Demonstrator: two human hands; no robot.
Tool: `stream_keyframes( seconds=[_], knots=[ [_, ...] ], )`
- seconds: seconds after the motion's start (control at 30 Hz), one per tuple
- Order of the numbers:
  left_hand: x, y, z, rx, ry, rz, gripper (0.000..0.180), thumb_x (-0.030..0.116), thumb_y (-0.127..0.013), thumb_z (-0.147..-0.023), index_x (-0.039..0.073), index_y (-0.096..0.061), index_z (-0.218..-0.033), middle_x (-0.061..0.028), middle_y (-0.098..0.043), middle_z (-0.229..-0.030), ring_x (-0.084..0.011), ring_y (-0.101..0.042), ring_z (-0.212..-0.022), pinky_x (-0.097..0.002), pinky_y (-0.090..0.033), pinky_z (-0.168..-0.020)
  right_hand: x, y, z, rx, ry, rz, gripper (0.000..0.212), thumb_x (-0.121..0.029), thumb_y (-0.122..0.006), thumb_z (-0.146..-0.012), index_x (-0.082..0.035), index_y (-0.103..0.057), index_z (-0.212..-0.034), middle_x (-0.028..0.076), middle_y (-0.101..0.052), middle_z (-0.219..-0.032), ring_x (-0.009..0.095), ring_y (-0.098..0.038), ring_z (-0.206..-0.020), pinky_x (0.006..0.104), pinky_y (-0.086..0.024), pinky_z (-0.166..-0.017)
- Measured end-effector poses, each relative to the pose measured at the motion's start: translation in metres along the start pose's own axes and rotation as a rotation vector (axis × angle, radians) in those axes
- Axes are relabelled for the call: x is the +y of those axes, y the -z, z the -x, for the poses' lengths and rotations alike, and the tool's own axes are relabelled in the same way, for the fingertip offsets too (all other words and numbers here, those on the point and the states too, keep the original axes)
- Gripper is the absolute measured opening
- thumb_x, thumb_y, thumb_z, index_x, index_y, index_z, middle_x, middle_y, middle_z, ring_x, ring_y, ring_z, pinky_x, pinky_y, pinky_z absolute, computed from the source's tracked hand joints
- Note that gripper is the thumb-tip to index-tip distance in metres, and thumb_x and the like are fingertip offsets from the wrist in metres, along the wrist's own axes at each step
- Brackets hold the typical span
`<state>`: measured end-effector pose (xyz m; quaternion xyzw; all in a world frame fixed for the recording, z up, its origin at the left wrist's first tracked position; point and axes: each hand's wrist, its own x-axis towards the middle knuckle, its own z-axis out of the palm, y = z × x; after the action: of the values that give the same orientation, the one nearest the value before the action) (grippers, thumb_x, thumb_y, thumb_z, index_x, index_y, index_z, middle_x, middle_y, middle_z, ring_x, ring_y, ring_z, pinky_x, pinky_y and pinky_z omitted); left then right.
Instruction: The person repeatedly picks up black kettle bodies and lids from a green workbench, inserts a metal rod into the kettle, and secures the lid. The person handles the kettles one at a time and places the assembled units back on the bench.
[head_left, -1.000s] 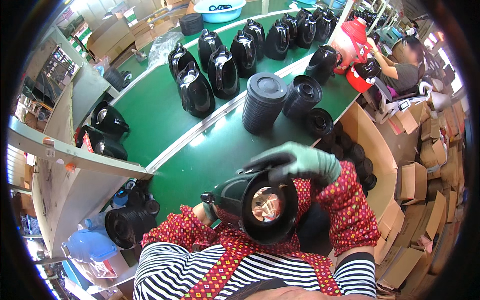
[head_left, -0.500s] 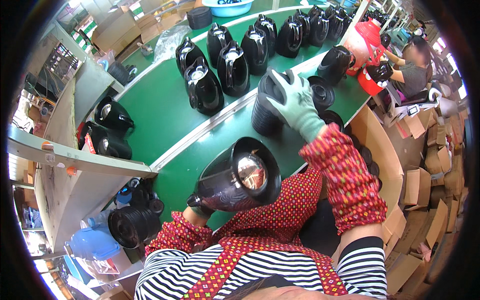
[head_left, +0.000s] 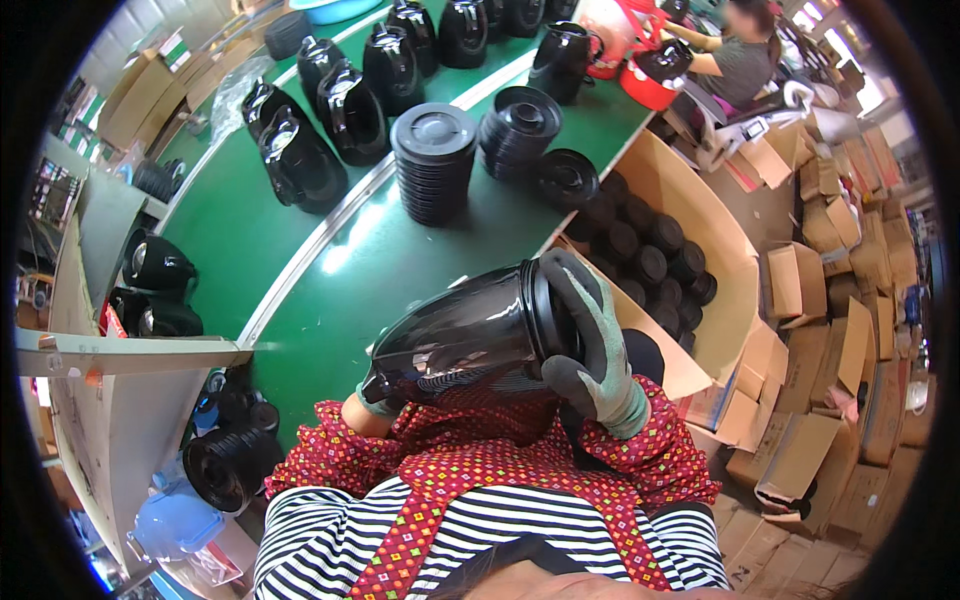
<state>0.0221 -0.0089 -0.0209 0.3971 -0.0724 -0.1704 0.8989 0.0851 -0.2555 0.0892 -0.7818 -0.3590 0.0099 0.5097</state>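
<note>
A glossy black vacuum jug (head_left: 455, 335) lies tilted on its side in front of my body, its wide end toward the right. My left hand (head_left: 378, 402) grips it at the narrow spout end and is mostly hidden behind it. Across the wide end my gloved right hand (head_left: 592, 352) is closed on a black round base cap (head_left: 546, 315), fingers spread over its rim. That cap is largely covered by the glove, so how it is seated cannot be seen. Beyond the jug, a stack of black base caps (head_left: 436, 160) stands on the green table (head_left: 330, 310).
A shorter cap stack (head_left: 518, 130) and a loose cap (head_left: 567, 178) lie along the table's right side. Several black jugs (head_left: 300, 165) stand beyond a metal rail (head_left: 335, 220). An open cardboard box (head_left: 715, 240) holds more caps. A co-worker (head_left: 740, 60) sits at the far right.
My right hand has come back from the cap stack to the jug's wide end, with a cap. The jug has turned, so its opening faces right. The view has shifted toward the right.
</note>
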Motion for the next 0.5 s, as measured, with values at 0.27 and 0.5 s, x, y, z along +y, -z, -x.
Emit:
stream_keyframes(
  seconds=[0.27,0.5],
  knots=[
    [0.005,-0.071,0.0,-0.139,-0.197,0.216,0.073,0.028,-0.069,-0.103,0.002,-0.034,-0.161,-0.018,-0.045,-0.162,-0.0262,-0.047,-0.146,-0.041,-0.037,-0.124,0.0,0.023,0.039,0.109,0.06,-0.083,0.09,-0.062,-0.067,-0.095,0.0,-0.047,-0.158,0.025,-0.042,-0.161,0.04,-0.039,-0.149,0.0487,-0.029,-0.123],
    [0.044,-0.048,-0.001,0.193,-0.643,-1.316,0.052,0.007,-0.084,-0.084,-0.011,-0.065,-0.129,-0.0251,-0.068,-0.135,-0.029,-0.074,-0.11,-0.0393,-0.058,-0.1,0.013,0.021,0.064,0.265,-0.38,-0.643,0.058,-0.039,-0.051,-0.111,0.002,-0.051,-0.152,0.019,-0.047,-0.157,0.029,-0.05,-0.14,0.0397,-0.04,-0.117]
  ],
)
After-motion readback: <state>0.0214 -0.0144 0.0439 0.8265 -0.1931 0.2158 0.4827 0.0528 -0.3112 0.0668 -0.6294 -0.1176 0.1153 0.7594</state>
